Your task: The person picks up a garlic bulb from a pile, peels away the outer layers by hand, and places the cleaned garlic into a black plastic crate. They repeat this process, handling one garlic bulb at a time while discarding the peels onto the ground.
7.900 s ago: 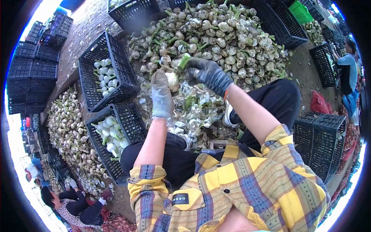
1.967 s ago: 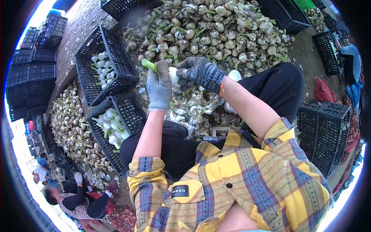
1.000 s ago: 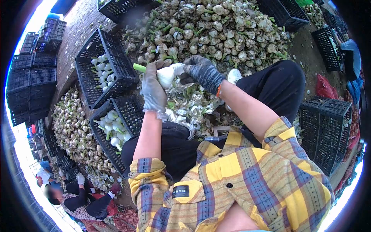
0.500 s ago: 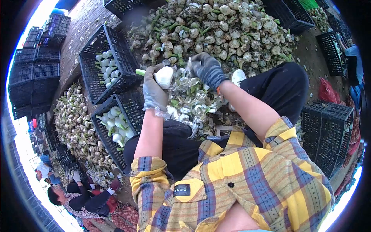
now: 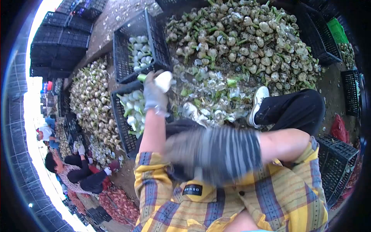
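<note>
A peeled white garlic bulb [image 5: 164, 81] with a short green stem is gripped by my gloved left hand [image 5: 155, 94], fingers wrapped round it beside the crates. My right hand [image 5: 208, 154], in a striped grey glove, is across my lap close to my left forearm. Motion smears its fingers, so whether it holds anything is hidden. Cleaned bulbs lie in the upper black crate [image 5: 157, 44], and more bulbs with green stems sit in the lower crate [image 5: 119, 125]. Loose papery garlic skins [image 5: 216, 94] cover the ground between my feet.
A large heap of unpeeled garlic [image 5: 243, 46] lies ahead, another pile [image 5: 92, 96] at left. Stacked black crates [image 5: 58, 46] stand far left, another crate [image 5: 338, 166] at right. A person [image 5: 81, 170] sits at lower left, near red net sacks [image 5: 118, 203].
My right hand has swept from the skins down and left across my lap. My left hand still holds the garlic bulb near the crates. The whole view has shifted.
</note>
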`<state>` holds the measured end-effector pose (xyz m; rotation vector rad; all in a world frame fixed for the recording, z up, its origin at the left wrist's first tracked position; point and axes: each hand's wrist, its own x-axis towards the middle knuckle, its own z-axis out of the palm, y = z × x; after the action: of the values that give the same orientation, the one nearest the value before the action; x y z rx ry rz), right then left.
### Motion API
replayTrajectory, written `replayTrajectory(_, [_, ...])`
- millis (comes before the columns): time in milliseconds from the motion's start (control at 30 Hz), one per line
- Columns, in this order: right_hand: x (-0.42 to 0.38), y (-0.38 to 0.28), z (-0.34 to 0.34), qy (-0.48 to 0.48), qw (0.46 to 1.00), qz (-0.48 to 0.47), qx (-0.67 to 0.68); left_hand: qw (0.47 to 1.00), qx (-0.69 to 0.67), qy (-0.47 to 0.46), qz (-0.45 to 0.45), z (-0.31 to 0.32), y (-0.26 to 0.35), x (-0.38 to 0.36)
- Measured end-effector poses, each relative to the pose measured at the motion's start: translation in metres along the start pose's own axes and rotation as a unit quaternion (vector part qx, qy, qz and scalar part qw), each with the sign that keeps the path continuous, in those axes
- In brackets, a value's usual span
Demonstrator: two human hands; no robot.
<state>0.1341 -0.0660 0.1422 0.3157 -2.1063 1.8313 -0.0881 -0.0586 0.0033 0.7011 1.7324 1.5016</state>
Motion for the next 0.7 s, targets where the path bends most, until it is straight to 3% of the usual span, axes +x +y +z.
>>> replayTrajectory(33, [0.005,-0.021,0.001,-0.017,0.997,-0.058,0.045,0.981,0.189,0.013,0.051,-0.017,0.014,-0.003])
replayTrajectory(67, [0.005,-0.037,0.001,-0.034,0.991,-0.106,0.08,0.923,0.374,0.033,0.081,-0.035,0.031,-0.009])
replayTrajectory(100, [0.002,-0.048,0.002,-0.053,0.982,-0.145,0.105,0.873,0.476,0.055,0.088,-0.052,0.042,-0.012])
replayTrajectory(167, [-0.009,-0.058,0.0,-0.059,0.978,-0.163,0.113,0.857,0.505,0.082,0.066,-0.113,0.036,-0.003])
replayTrajectory(200, [-0.015,-0.06,-0.002,-0.059,0.977,-0.169,0.113,0.88,0.466,0.082,0.034,-0.145,0.03,-0.003])
replayTrajectory(233, [-0.021,-0.064,-0.002,-0.059,0.978,-0.171,0.108,0.932,0.299,0.201,-0.026,-0.161,0.032,0.003])
replayTrajectory(267, [-0.027,-0.067,-0.004,-0.059,0.978,-0.171,0.107,0.941,0.115,0.305,-0.092,-0.17,0.031,0.009])
replayTrajectory(300, [-0.033,-0.068,-0.005,-0.052,0.977,-0.173,0.112,0.901,-0.06,0.396,-0.165,-0.178,0.03,0.001])
replayTrajectory(400, [-0.048,-0.072,-0.014,-0.042,0.98,-0.166,0.103,0.924,-0.111,0.345,-0.125,-0.151,0.035,-0.005])
replayTrajectory(467, [-0.058,-0.072,-0.018,-0.041,0.98,-0.165,0.105,0.955,0.006,0.269,-0.122,-0.178,0.01,0.029])
replayTrajectory(533, [-0.066,-0.074,-0.022,-0.05,0.981,-0.153,0.104,0.977,0.153,0.148,0.001,-0.111,0.008,0.024])
replayTrajectory(600, [-0.075,-0.074,-0.029,-0.052,0.983,-0.14,0.109,0.993,0.097,0.067,0.005,-0.042,0.022,0.01])
replayTrajectory(633, [-0.082,-0.072,-0.033,-0.05,0.984,-0.131,0.113,0.99,-0.058,0.098,-0.087,0.001,0.035,0.004])
replayTrajectory(700, [-0.098,-0.064,-0.048,-0.03,0.99,-0.09,0.108,0.968,-0.173,0.106,-0.149,0.053,0.033,-0.002])
